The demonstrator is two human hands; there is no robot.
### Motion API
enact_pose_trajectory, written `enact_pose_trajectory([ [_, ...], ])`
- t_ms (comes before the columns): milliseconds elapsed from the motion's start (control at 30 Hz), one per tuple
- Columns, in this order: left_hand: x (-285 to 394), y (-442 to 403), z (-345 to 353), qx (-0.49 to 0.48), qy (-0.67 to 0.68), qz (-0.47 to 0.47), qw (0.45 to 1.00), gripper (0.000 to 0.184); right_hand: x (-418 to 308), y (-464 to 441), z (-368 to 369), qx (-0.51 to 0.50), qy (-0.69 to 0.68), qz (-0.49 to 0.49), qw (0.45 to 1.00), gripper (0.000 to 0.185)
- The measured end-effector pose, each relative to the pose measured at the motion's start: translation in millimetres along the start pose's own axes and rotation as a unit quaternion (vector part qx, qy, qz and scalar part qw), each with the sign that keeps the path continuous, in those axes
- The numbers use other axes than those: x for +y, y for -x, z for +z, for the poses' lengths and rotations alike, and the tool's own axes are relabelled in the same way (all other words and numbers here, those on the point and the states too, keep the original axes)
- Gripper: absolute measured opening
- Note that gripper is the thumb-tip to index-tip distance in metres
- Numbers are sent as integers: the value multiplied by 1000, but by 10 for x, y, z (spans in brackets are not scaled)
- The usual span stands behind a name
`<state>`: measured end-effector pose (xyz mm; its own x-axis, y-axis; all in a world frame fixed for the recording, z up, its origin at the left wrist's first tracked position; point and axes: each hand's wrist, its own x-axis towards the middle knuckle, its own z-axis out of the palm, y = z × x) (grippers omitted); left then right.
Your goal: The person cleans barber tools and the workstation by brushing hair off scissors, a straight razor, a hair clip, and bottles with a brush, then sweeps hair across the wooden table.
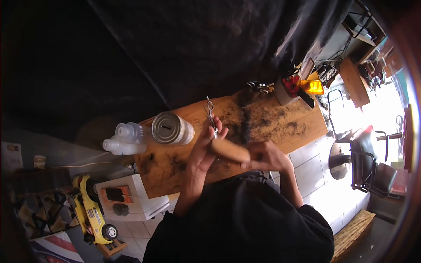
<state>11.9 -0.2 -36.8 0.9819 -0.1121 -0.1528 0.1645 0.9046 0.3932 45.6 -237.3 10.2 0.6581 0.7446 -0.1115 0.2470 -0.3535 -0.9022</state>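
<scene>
My left hand (205, 147) is palm up above the wooden table, its fingers curled round a pair of metal scissors (210, 111). One finger ring of the scissors points away from me. In my right hand (268, 156) is an oval tan brush (230, 150), smeared by motion, with its bristles not clearly visible. The brush reaches across to the fingers of my left hand and overlaps the lower part of the scissors; whether they touch I cannot tell. A metal can (172, 128) with a slot in its lid stands just left of my left hand.
Dark, hair-like clumps lie scattered over the table (307, 118). Clear plastic bottles (125, 140) stand at its left end, and a container (286, 94) with red and orange items at the far right. Black chairs (368, 153), a yellow toy car (93, 210) and a white box (142, 199) surround it.
</scene>
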Motion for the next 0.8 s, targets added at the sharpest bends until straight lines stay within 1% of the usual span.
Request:
enact_pose_trajectory([
  [33, 12, 28, 54, 44, 6, 12, 999, 48, -4, 24, 16, -48, 5, -36, 998, 48],
  [100, 42, -9, -50, 26, 66, 8, 997, 48, -19, 59, 31, -142, 15, -108, 984, 43],
  [133, 55, 1, -82, 25, 59, -6, 998, 48, -49, 62, 8, -145, 3, -84, 986, 43],
  [200, 73, 42, -89, 23, 46, -33, 998, 49, 18, 47, -1, -79, -60, -97, 990, 44],
  [233, 49, 66, -55, 46, -6, -21, 999, 49, 17, 35, -16, -46, -91, -102, 990, 44],
  [267, 4, 94, 3, 67, -58, -8, 996, 49, -16, 42, -78, -44, -84, -73, 993, 45],
  [300, -22, 114, 80, 89, -111, 5, 990, 50, 1, 26, -89, -13, -64, -71, 995, 45],
  [333, -24, 129, 137, 110, -135, 3, 985, 57, 26, 11, -87, 19, -44, -70, 996, 45],
  [400, -33, 172, 244, 39, -199, -2, 979, 59, 22, -21, -79, 77, 19, -65, 995, 47],
  [433, -43, 201, 264, 4, -230, -4, 973, 60, 36, -38, -55, 127, 33, -61, 990, 47],
  [467, -31, 229, 168, -34, -291, -7, 956, 58, 71, -60, -24, 176, 46, -57, 982, 47],
  [500, -6, 242, 159, -34, -312, -37, 949, 63, 82, -82, -10, 224, 60, -53, 971, 47],
  [567, 7, 260, 200, -1, -322, -52, 945, 67, 8, -94, -37, 278, 77, -25, 957, 45],
  [667, 15, 246, 225, 6, -284, -44, 958, 67, -59, -148, 6, 372, 98, 14, 923, 44],
  [767, 10, 263, 249, 8, -249, -38, 968, 71, -43, -98, -5, 310, 91, 66, 944, 45],
  [800, 17, 266, 245, -12, -249, -33, 968, 74, -28, -85, -12, 255, 67, 7, 965, 45],
])
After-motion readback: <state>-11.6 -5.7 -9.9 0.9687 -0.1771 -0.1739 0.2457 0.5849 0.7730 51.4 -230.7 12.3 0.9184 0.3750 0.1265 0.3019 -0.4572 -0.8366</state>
